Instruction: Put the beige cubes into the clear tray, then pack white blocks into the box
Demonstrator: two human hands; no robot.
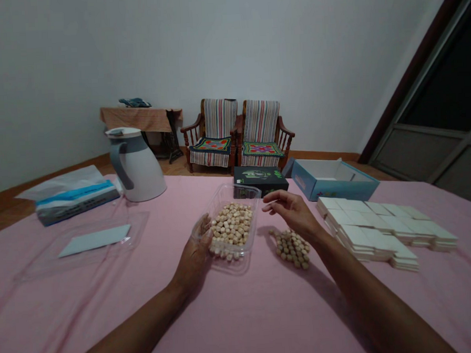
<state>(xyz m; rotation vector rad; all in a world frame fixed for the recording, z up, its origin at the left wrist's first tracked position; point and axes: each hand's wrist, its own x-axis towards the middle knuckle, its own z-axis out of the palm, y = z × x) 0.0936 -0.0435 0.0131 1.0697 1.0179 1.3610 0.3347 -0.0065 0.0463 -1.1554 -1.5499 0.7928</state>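
A clear plastic tray (256, 196) full of small round wooden beads (232, 224) is tilted up off the pink cloth. My left hand (196, 257) grips its left side, with the thumb at the near edge and fingers wrapped round the wall. Just beyond the tray's right side hovers my right hand (290, 210), its fingers stretched left and slightly apart, with nothing visible in them. Below it, a small heap of loose wooden beads (292, 250) lies on the cloth, partly hidden by that hand.
On the right are stacks of pale square wooden tiles (376, 224) and an open blue box (339, 189). A black box (261, 180) lies behind the tray. To the left stand a white jug (140, 171), a tissue pack (76, 198) and a clear lid (139, 229).
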